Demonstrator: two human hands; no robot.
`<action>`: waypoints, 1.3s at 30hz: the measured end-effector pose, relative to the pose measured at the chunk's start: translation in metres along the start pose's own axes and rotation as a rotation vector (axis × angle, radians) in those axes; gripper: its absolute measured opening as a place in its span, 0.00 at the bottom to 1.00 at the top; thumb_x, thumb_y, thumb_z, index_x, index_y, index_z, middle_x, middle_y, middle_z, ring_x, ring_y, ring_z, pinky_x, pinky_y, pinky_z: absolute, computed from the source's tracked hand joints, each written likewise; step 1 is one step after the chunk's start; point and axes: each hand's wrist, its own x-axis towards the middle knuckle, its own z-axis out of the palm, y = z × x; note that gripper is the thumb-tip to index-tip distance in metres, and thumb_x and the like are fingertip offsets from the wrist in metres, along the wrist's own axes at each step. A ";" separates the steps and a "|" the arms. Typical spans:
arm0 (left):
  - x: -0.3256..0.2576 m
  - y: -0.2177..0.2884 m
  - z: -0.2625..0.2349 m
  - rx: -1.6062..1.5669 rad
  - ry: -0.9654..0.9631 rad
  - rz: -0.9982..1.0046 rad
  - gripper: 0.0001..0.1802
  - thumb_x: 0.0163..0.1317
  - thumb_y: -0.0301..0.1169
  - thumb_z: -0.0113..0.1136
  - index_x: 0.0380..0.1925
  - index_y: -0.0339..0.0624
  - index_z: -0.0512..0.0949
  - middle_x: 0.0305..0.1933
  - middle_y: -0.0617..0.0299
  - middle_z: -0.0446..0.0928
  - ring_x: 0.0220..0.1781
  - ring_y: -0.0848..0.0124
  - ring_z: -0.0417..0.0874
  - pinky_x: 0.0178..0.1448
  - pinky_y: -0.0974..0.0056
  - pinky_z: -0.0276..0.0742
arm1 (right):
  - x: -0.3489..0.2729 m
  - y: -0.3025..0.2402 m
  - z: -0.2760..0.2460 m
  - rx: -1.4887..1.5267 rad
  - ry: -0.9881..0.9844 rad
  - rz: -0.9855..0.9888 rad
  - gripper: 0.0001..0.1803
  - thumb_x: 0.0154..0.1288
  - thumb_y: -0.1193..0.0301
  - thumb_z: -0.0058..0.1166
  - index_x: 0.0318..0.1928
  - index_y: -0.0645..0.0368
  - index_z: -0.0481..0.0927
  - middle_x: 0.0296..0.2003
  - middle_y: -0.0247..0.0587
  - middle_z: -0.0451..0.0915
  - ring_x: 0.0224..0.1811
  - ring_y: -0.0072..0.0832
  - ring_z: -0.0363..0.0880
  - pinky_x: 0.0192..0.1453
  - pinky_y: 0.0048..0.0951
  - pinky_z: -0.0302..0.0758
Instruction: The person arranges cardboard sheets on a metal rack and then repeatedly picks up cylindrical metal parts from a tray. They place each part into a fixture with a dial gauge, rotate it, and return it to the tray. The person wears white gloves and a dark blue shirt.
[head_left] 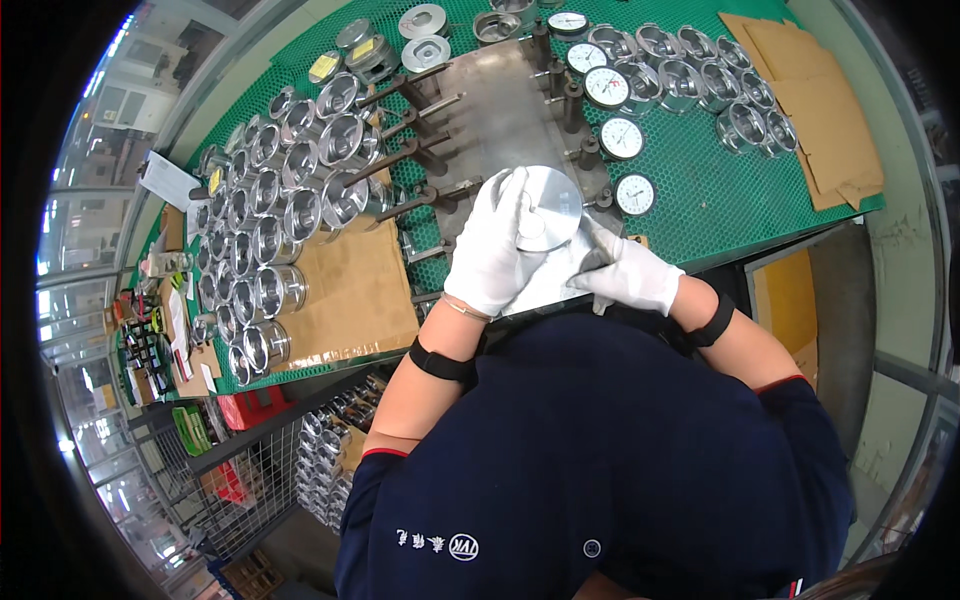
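Observation:
A silver metal piston (557, 207), its round flat face turned up toward me, is tilted over the near end of a steel plate. My left hand (488, 248), in a white glove, wraps the piston's left side, with fingers lying along its face. From the lower right, my right hand (638, 277), also gloved in white, curls its fingers against the piston's side. Part of the right fingertips is hidden. Beyond my hands, the bare steel plate (495, 110) carries clamp-like metal posts (428, 158) on its left and dial gauges (621, 138) along its right.
Rows of hollow silver pistons (268, 240) stand at the left beside brown cardboard (350, 290). Several more pistons (680, 85) stand at the back right, near stacked cardboard sheets (825, 120). Green mesh matting (735, 200) covers the table. A wire cart (265, 500) holding parts is below left.

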 end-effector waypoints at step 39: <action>-0.159 -0.192 -0.236 0.776 0.238 -0.924 0.40 0.65 0.57 0.60 0.63 0.32 0.72 0.62 0.35 0.75 0.61 0.43 0.79 0.65 0.49 0.75 | 0.099 0.212 -0.210 0.982 0.819 -0.013 0.24 0.75 0.60 0.51 0.62 0.63 0.71 0.51 0.55 0.76 0.51 0.44 0.81 0.59 0.38 0.81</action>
